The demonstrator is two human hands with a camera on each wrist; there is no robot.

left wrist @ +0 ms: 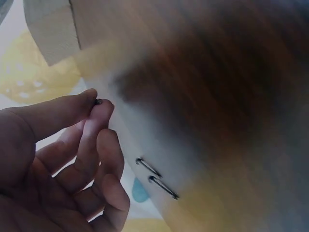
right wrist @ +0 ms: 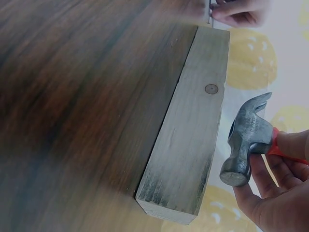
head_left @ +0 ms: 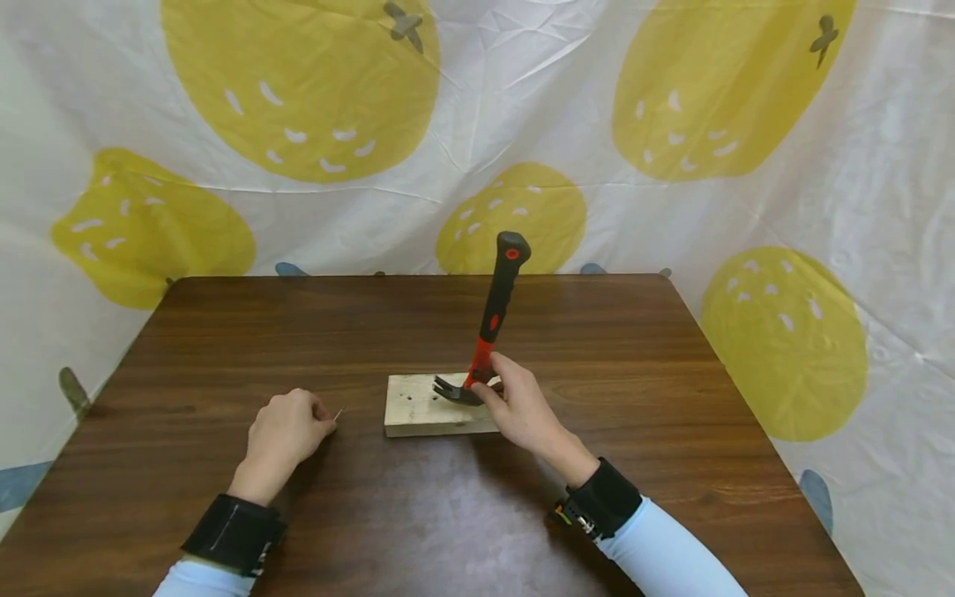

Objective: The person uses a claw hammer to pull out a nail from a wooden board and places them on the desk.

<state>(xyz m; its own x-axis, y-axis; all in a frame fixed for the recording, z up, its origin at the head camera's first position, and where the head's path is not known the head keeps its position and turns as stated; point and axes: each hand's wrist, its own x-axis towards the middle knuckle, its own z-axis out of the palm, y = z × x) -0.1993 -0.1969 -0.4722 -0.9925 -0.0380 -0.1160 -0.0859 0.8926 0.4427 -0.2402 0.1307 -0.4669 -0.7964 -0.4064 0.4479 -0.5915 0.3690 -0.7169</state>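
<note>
My left hand pinches a thin nail between thumb and forefinger, left of a pale wooden block. In the left wrist view only the nail's head shows at the fingertips. With its thumb and fingers, my right hand grips a claw hammer by the red neck, close to the head. The black handle points up and the claw faces left. The metal hammer head is at the block's top; whether they touch I cannot tell. Small dark spots mark the block's upper face.
Two loose nails, one nail beside another nail, lie on the table near my left hand. The brown wooden table ends at a white curtain with yellow fruit prints.
</note>
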